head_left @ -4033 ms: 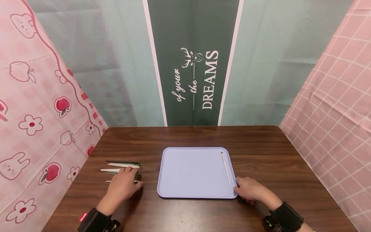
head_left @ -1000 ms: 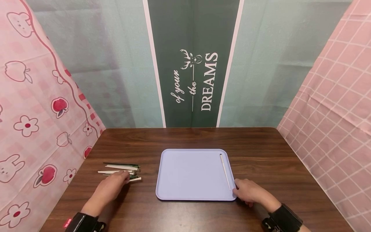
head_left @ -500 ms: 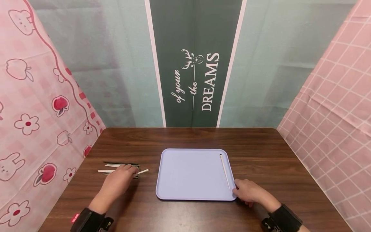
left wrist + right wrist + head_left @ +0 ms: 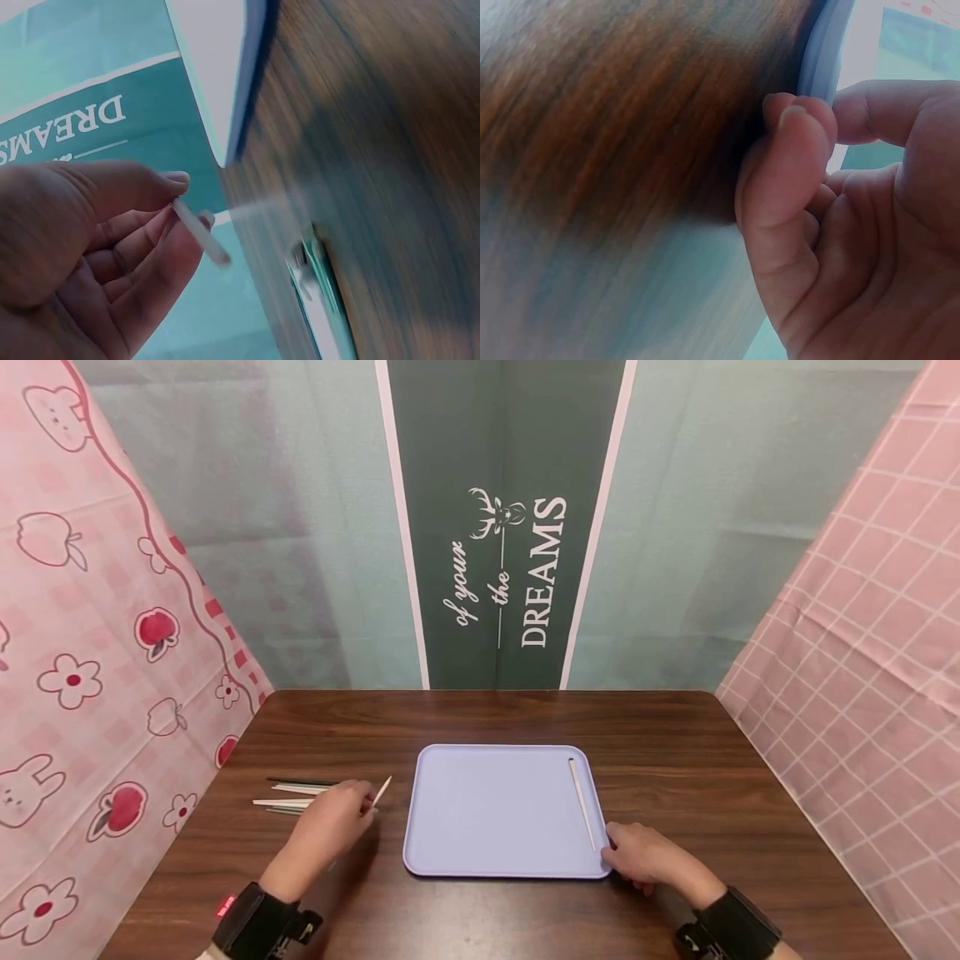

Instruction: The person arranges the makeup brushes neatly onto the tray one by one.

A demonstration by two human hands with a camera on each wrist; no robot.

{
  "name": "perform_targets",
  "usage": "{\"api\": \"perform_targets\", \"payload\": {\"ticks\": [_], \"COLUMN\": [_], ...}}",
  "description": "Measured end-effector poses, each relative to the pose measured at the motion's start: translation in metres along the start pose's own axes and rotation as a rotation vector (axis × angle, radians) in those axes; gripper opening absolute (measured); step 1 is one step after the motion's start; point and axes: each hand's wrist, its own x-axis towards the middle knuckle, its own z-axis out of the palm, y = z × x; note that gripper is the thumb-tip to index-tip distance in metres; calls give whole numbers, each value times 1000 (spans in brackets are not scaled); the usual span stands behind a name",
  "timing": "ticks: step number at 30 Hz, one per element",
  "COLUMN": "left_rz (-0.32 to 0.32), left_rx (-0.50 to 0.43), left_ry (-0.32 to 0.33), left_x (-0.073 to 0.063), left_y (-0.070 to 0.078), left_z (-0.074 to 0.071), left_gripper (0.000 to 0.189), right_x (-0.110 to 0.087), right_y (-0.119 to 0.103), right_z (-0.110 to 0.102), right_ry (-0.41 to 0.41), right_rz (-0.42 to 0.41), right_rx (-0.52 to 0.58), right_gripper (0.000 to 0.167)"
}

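My left hand [image 4: 333, 818] pinches a slim white makeup brush [image 4: 382, 792] between thumb and fingers, raised over the table left of the tray. In the left wrist view the white brush [image 4: 202, 231] slants out past the fingertips, blurred; most of it is hidden in the head view. Under and beyond this hand lies a bunch of white and green brushes [image 4: 283, 802], partly covered. My right hand [image 4: 645, 853] grips the lilac tray [image 4: 495, 814] at its near right corner, thumb at the rim. Along the tray's right side lies another white brush [image 4: 582, 804] with a dark tip.
The tray rests on a dark wooden table [image 4: 495, 718]. A green and teal cloth [image 4: 498, 527] hangs behind it. Pink patterned cloths stand at the left [image 4: 112, 693] and right [image 4: 855, 652].
The left hand has picked a white brush from the bunch and carried it rightward toward the tray, its visible end now turned upward. The right hand has stayed at the tray's corner.
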Motion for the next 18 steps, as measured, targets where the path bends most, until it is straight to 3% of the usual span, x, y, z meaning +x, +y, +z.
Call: {"api": "perform_targets", "payload": {"ticks": [7,18], "left_rz": [-46,-78], "left_rx": [-40,-53], "left_ry": [-22,-4], "left_x": [7,20], "left_y": [15,37], "left_z": [4,17], "left_gripper": [14,17], "right_x": [1,0], "right_y": [1,1], "right_z": [0,0], "right_ry": [-9,0], "right_rz": [5,0], "right_rx": [-3,-2], "right_gripper": [15,16]}}
